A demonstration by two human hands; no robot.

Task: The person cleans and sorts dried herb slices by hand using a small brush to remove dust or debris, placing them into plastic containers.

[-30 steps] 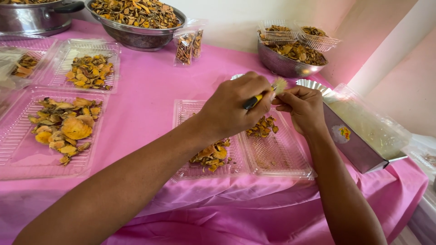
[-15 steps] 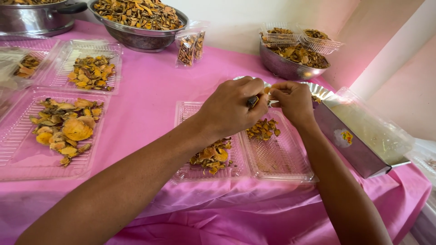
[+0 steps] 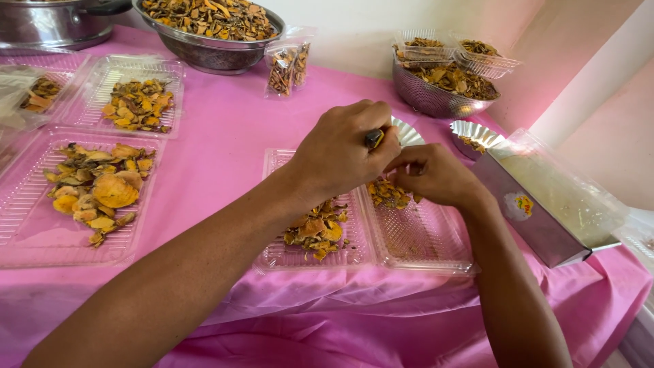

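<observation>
The left hand (image 3: 344,153) pinches a dark tool (image 3: 373,138). The right hand (image 3: 436,178) curls shut over the tray (image 3: 415,238) near the worktop's (image 3: 225,157) front edge.

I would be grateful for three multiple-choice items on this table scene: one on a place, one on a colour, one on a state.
1. Where are both hands? A over the hinged clear tray B over the big bowl C off the table
2. What colour is the tablecloth? A green B pink C white
3. How is the hinged clear tray? A sealed B stacked C lying open

A: left hand and right hand meet above the hinged clear tray.
B: the tablecloth is pink.
C: both halves lie flat, dried slices inside.
</observation>
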